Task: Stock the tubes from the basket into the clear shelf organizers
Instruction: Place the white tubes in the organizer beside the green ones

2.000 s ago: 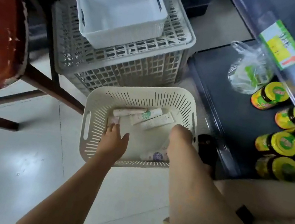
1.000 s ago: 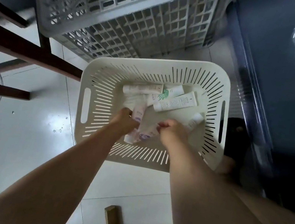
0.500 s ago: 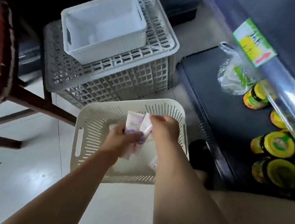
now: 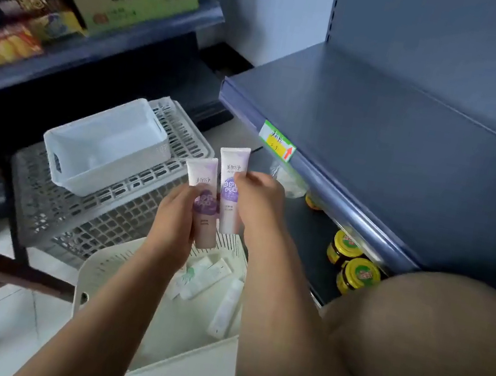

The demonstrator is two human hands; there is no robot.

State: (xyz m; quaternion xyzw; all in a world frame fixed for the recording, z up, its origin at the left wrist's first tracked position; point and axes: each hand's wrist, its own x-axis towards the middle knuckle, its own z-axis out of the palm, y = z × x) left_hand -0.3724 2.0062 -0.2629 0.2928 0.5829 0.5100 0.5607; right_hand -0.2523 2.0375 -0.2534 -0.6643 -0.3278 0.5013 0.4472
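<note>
Grips the left tube (image 4: 200,174) in the left hand (image 4: 173,224), fingers curled round its lower half. Pinches the right tube (image 4: 233,163) in the right hand (image 4: 258,199), thumb and fingers closed on its middle. Holds both upright, wide flat ends up, purple labels facing the camera, side by side and just about touching; can't tell if in actual contact. Keeps the pair in the air above the far rim of the cream slotted basket (image 4: 102,265), down on the floor. Inside the basket: loose tubes (image 4: 209,276), white, lying flat, at least three visible. Behind the hands: small white bin (image 4: 106,144) sitting on a grey lattice crate (image 4: 88,213). To the right: dark blue shelf (image 4: 379,137) with a green-yellow price tag (image 4: 277,142) on its front edge. Below that shelf: yellow-lidded jars (image 4: 345,246) on a lower level.
</note>
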